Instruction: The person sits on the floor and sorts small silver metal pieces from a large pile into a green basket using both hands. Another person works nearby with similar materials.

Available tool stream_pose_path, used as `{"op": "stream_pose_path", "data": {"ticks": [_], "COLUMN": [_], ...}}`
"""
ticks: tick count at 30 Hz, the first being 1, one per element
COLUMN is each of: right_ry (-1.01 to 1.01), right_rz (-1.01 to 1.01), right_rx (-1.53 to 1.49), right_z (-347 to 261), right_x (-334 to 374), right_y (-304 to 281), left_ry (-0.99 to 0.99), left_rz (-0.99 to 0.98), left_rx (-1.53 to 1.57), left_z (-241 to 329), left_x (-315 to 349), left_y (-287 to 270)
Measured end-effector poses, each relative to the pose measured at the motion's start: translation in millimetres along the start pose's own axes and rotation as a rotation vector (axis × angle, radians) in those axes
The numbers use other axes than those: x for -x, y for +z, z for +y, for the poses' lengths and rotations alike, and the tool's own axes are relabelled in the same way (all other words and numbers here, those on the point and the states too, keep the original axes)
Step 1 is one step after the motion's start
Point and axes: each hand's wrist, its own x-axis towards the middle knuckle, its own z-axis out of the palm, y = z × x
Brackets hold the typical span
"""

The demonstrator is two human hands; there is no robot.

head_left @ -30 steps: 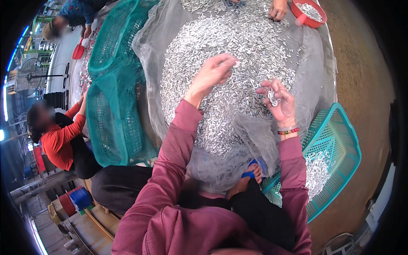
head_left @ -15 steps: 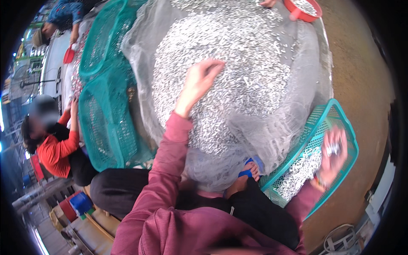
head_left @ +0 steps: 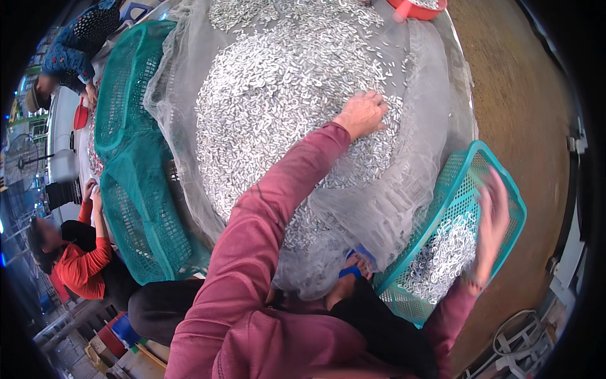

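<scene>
A broad heap of small silvery-white pieces [head_left: 271, 101] lies on a grey mesh net [head_left: 423, 101] in front of me. My left hand [head_left: 364, 115] rests palm down on the heap's right side, fingers apart and slightly bent; their tips are partly hidden. To my right, a teal plastic basket [head_left: 516, 218] stands tilted, with a smaller pile of pale curved pieces [head_left: 442, 259] in it. Over that basket's right part is my right hand [head_left: 493, 215], blurred, its fingers stretched out and nothing visible in them.
At the far edge stands a red scoop [head_left: 420, 9] holding similar pieces. Two net-covered teal baskets [head_left: 142, 215] line the left side. Beyond them sit a person in orange [head_left: 88, 268] and one in blue [head_left: 66, 60], with a red scoop [head_left: 81, 115]. Brown floor [head_left: 505, 95] lies right.
My left hand has moved right across the heap and come down onto it. My right hand, which held silvery pieces above the basket, now shows none. The whole view has shifted.
</scene>
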Motion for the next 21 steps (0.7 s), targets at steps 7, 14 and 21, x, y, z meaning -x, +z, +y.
{"op": "stream_pose_path", "data": {"ticks": [7,14,21], "right_ry": [-0.378,-0.544,-0.468], "right_rz": [-0.292,-0.630,-0.899], "right_rx": [0.294,0.523,0.247], "right_z": [17.5,40.8,35.3], "right_x": [-115.3,-50.7,-16.6], "right_y": [221.4,230.3,210.8], "left_ry": [0.093,0.279,0.180], "left_rz": [-0.249,-0.470,-0.534], "left_rx": [0.042,0.042,0.377], "left_z": [-3.4,-22.2,-67.7], "left_x": [67.7,126.0,189.6], "left_y": [-17.5,-60.0,-104.4]}}
